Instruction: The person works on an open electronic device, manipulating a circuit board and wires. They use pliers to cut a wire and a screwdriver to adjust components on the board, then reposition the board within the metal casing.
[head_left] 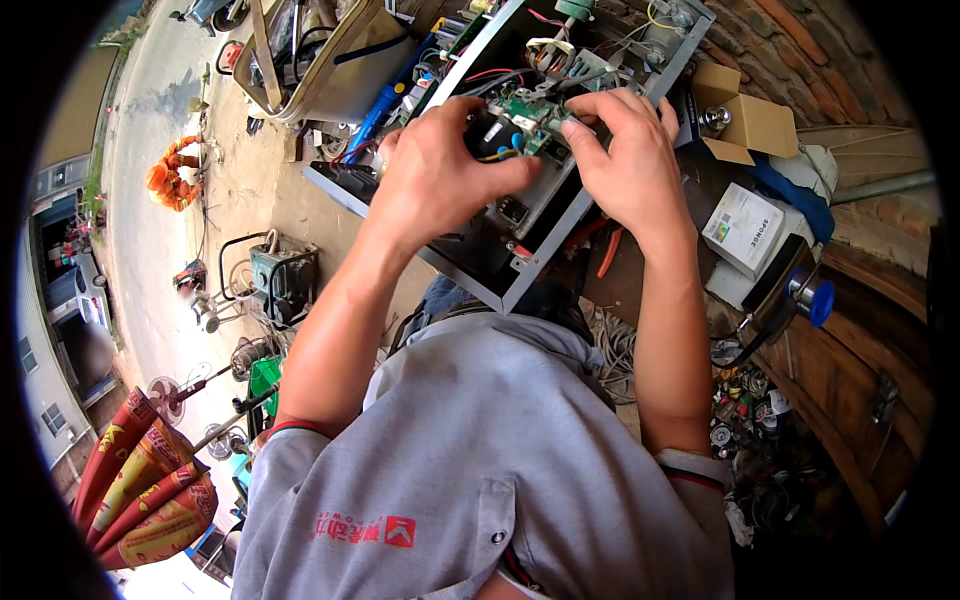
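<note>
An open grey metal chassis [535, 262] is in front of me, with wires, coils and a green circuit board [532, 115] inside. My left hand [435, 180] is over its left part, fingers curled down around something hidden beside a black component [497, 133], thumb stretched toward the middle. My right hand [625, 165] grips the right end of the circuit board, its thumb at the board's edge and its fingers bent over it. A red-handled tool [610, 250] lies below the chassis near my right wrist.
A cluttered bin [355, 82] and blue tool [385, 108] are beyond the chassis. An open cardboard box [760, 125] and white box [742, 228] are at right beside a brick wall [820, 55]. A green machine [280, 275] stands left. A person in orange [172, 178] is out by the road.
</note>
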